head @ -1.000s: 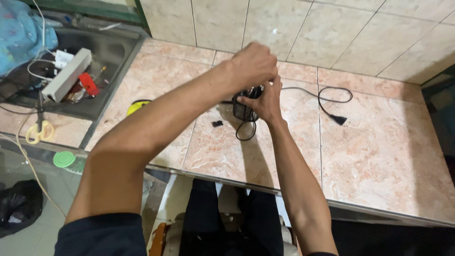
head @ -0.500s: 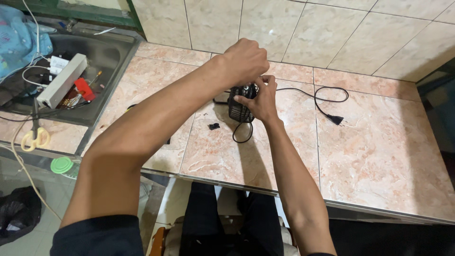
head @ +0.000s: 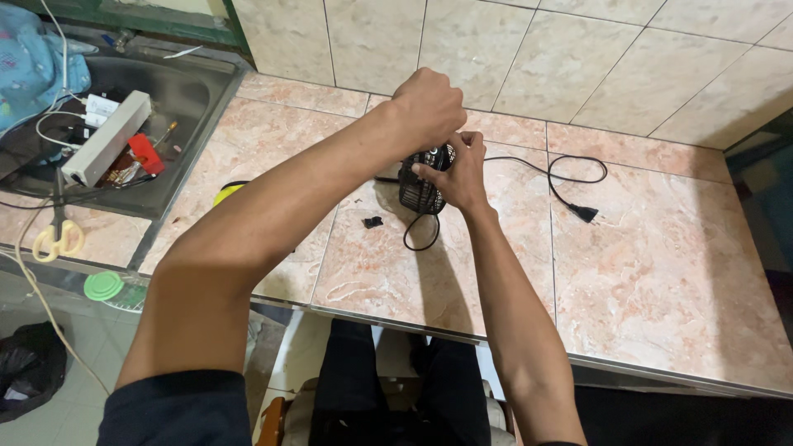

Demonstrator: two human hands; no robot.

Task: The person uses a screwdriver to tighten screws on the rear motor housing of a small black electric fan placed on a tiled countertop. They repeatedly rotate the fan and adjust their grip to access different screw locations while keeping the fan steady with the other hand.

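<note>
A small black grilled appliance [head: 420, 188] stands on the pink tiled counter [head: 644, 272]. My right hand [head: 454, 175] grips its side and top. My left hand [head: 428, 106] is closed in a fist just above it, pressed against its top; what it pinches is hidden. A black power cord [head: 570, 177] runs from the appliance to the right and ends in a plug [head: 586, 214]. A short black wire loop [head: 420, 235] hangs below the appliance. A small black piece [head: 373, 222] lies on the tile to its left.
A steel sink [head: 178, 99] at the left holds a white power strip [head: 107, 136], a red object and wires. Yellow-handled scissors [head: 56, 235] lie by the counter's front edge, near a green lid [head: 104, 286]. A yellow object [head: 225, 192] shows behind my left forearm. A tiled wall rises behind.
Both hands stay on the black appliance; the left fist has shifted slightly over its top. The view has moved a little, nothing else has changed.
</note>
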